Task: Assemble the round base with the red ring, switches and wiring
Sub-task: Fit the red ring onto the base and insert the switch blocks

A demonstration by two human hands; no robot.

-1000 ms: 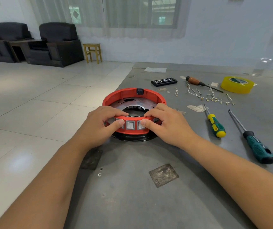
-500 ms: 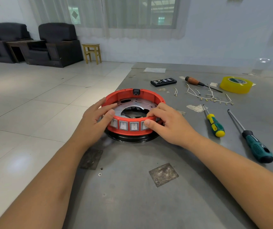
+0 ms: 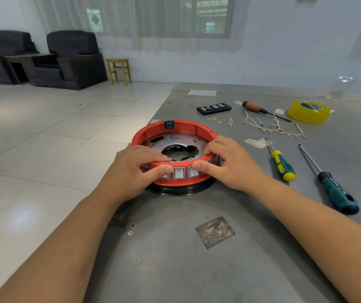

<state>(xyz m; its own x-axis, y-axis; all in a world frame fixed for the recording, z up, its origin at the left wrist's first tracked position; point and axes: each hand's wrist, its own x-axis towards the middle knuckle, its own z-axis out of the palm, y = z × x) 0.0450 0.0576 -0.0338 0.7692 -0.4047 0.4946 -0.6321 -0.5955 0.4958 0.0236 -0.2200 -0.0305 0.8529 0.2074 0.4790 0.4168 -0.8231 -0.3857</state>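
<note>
- Two hands were laid on the near side of the red ring: the left hand was curled over the rim with its thumb pressed against the outer face, and the right hand was clamped on the rim in the same way, fingers on top and thumb on the face.
- Three grey switches were seen in a row along that near face, one fully clear between the two thumbs and the others partly covered.
- The ring was seated on a round base, of which a perforated metal plate with a central opening was seen inside and a black lower edge below.
- A black socket was set in the far wall of the ring.
- The assembly was placed at the left edge of the worktop, about midway along it.
- Right of it, two screwdrivers were laid side by side, apart from each other.
- Toward the far edge were scattered white wires, a wooden-handled screwdriver, a black bit case and a yellow tape roll.
</note>
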